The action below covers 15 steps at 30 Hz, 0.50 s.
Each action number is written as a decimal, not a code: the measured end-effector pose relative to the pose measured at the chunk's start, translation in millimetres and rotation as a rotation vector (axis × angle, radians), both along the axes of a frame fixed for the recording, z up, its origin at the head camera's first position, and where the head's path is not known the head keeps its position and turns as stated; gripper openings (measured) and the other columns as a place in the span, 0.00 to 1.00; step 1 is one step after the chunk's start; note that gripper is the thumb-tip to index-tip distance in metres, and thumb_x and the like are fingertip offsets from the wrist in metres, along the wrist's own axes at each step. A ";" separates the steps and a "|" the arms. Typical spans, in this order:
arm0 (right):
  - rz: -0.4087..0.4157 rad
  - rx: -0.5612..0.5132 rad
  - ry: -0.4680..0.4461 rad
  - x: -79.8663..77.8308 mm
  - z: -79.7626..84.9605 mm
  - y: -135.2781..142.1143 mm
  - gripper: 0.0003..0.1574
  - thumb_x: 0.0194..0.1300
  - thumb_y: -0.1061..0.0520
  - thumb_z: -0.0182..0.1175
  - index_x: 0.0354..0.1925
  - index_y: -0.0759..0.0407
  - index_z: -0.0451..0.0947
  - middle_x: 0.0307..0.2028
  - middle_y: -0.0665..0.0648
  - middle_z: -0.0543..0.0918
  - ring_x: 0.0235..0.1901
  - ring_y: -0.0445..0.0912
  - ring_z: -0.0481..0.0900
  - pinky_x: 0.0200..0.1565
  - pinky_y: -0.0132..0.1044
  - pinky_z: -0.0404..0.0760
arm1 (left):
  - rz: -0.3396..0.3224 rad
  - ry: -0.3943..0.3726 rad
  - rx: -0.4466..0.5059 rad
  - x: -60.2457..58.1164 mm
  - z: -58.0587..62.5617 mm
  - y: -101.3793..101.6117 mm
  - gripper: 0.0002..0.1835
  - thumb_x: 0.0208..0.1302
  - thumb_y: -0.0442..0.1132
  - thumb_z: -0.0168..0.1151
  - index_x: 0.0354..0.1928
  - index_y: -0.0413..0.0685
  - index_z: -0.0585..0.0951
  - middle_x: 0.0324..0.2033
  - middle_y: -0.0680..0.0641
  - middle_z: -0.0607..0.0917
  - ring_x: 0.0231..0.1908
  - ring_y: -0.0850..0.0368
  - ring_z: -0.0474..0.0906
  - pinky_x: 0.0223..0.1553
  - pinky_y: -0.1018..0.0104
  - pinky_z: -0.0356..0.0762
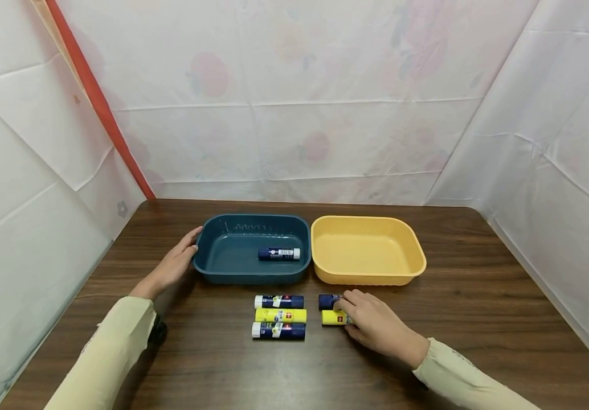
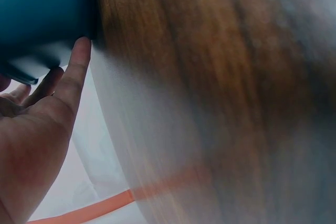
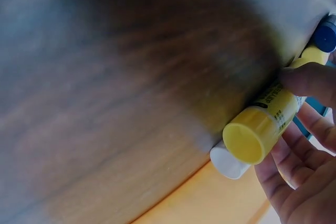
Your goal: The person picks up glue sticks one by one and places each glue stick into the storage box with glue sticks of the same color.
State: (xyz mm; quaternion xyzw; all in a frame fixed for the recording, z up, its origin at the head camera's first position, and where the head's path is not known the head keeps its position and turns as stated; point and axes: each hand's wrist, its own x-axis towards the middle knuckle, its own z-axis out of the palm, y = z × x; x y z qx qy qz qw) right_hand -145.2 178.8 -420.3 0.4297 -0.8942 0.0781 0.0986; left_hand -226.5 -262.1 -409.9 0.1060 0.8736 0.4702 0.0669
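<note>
My left hand [image 1: 174,265] rests its fingertips on the left outer wall of the dark blue tray [image 1: 248,279]. Inside that tray lies one navy glue stick [image 1: 278,254] with a white cap. On the table, my right hand [image 1: 376,324] pinches a yellow glue stick [image 3: 270,116] between thumb and fingers. Just behind it lies another navy glue stick [image 1: 328,302], partly hidden under the fingers. To the left, a stacked row holds a navy glue stick [image 1: 279,302], a yellow one and another navy one.
A yellow tray [image 1: 361,259] stands right beside the blue tray. Both sit toward the back of the dark wooden table [image 1: 212,364]. White patterned sheeting [image 1: 294,114] hangs behind and on both sides, with a red strip [image 1: 102,108] at the left.
</note>
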 end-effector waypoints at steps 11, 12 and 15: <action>0.002 0.010 -0.003 0.0 -0.5 -0.7 0.19 0.52 0.61 0.70 0.44 0.54 0.78 0.37 0.47 0.74 0.35 0.40 0.71 0.37 0.36 0.76 | 0.005 -0.015 -0.012 -0.9 -1.2 -0.6 0.28 0.78 0.42 0.28 0.75 0.45 0.41 0.69 0.28 0.50 0.65 0.30 0.54 0.57 0.36 0.62; 0.002 0.011 -0.004 0.0 -0.4 -0.8 0.19 0.52 0.61 0.69 0.44 0.54 0.78 0.37 0.47 0.74 0.35 0.40 0.71 0.37 0.36 0.75 | 0.004 -0.016 -0.012 -1.0 -1.3 -0.6 0.28 0.78 0.43 0.28 0.75 0.45 0.41 0.69 0.28 0.50 0.65 0.30 0.53 0.57 0.36 0.62; 0.006 0.009 -0.001 0.0 0.7 -0.9 0.19 0.52 0.61 0.69 0.44 0.54 0.78 0.37 0.47 0.74 0.35 0.40 0.71 0.36 0.36 0.75 | 0.003 -0.014 -0.009 -1.2 -1.4 -0.8 0.28 0.78 0.43 0.28 0.75 0.45 0.41 0.69 0.28 0.50 0.65 0.30 0.53 0.57 0.36 0.62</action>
